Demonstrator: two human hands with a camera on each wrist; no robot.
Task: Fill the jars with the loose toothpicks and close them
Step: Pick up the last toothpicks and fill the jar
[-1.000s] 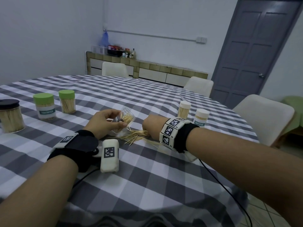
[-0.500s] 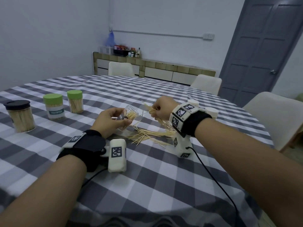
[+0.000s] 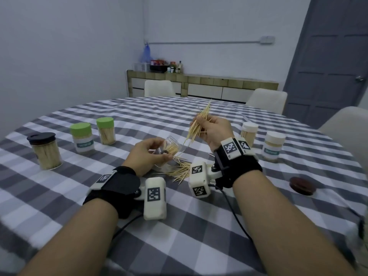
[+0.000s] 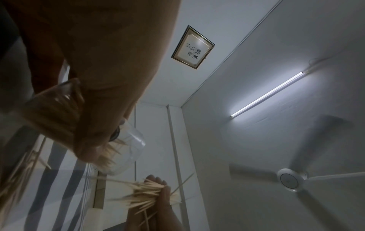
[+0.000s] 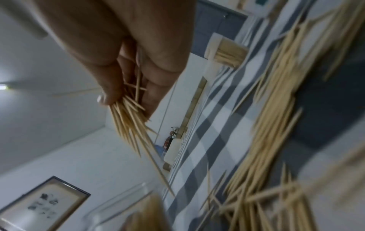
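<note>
My left hand (image 3: 157,151) grips a clear glass jar (image 3: 173,145), tilted with its mouth toward the right and partly filled with toothpicks. My right hand (image 3: 206,126) is raised above and right of the jar's mouth and pinches a bundle of toothpicks (image 3: 203,114). The bundle fans out unevenly, and its lower tips hang just short of the mouth. A loose pile of toothpicks (image 3: 180,170) lies on the checked cloth below both hands. In the left wrist view the jar (image 4: 128,154) and the bundle (image 4: 152,193) show close together. The right wrist view shows the bundle (image 5: 130,121) above the jar's rim (image 5: 118,201).
Closed jars stand to the left: a black-lidded one (image 3: 44,150) and two green-lidded ones (image 3: 82,138) (image 3: 105,131). Two white-lidded jars (image 3: 249,133) (image 3: 273,146) stand to the right. A dark brown lid (image 3: 302,185) lies at the right. Chairs ring the round table.
My right hand has lifted off the pile with a bundle of toothpicks and risen above the jar's mouth. My left hand has kept the tilted jar in place.
</note>
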